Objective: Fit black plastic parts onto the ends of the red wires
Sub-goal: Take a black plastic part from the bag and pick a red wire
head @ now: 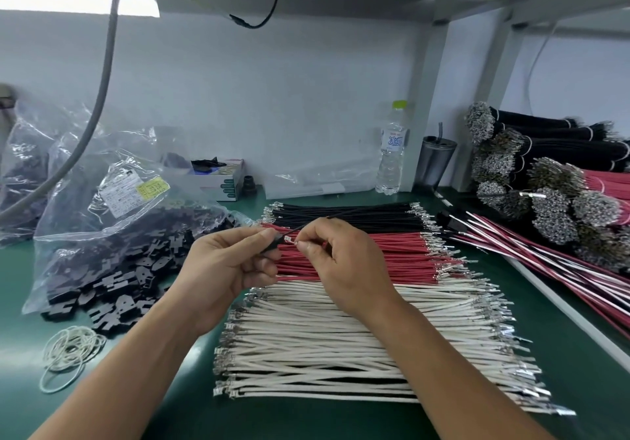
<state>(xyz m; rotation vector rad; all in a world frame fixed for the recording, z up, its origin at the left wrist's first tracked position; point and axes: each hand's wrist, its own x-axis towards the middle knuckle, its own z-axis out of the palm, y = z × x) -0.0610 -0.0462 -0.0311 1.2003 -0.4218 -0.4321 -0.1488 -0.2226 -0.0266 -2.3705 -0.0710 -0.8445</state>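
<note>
A small black plastic part (271,248) is being pinched between the thumb and curled fingers of the left hand (225,265), above the middle of the green work mat (562,354). The metal-tipped end of a thin black wire (327,219) is being pinched by the fingertips of the right hand (341,262), and that tip is being held right against the part; whether it is seated inside cannot be told. The wire is seen running far and right from the hands. Just beneath the hands, the red wires (375,252) are lying in a flat row, between a row of black wires (344,213) on the far side and a wide row of white wires (341,344) on the near side. To the left, loose black plastic parts (112,289) are spilling from a clear plastic bag (102,207), with white rubber bands (70,351) lying near them. At the far right, bundled wires (545,180) are stacked, and a water bottle (392,153) is standing at the far edge.
</note>
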